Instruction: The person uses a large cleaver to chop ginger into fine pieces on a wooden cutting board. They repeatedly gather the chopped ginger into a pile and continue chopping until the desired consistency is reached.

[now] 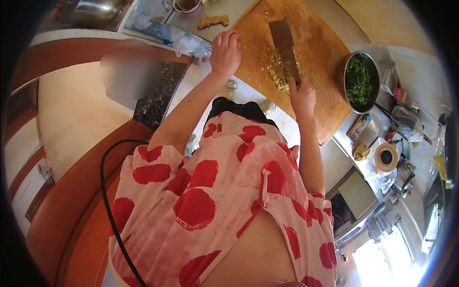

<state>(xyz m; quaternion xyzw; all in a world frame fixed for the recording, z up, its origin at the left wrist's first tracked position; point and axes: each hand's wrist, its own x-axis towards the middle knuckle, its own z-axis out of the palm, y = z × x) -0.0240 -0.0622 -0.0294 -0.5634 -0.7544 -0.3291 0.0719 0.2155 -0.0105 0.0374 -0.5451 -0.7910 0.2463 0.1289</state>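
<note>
My right hand (303,96) grips the handle of a cleaver (284,45), whose broad blade lies over a wooden cutting board (319,43). Finely chopped pale bits, perhaps garlic or ginger, (274,70) are spread along the blade's left side, and some cling to its right edge. My left hand (226,52) is at the board's left edge with its fingers bent and close together; nothing shows in it, but its palm side is hidden. A piece of ginger root (212,22) lies on the counter just above my left hand.
A metal bowl of chopped greens (358,82) stands at the board's right edge. Beyond it are a plastic bag (407,122), a box and a round-topped white appliance (386,155). A small bowl (187,5) and plastic bags (190,45) are at the upper left. A black cable hangs beside me.
</note>
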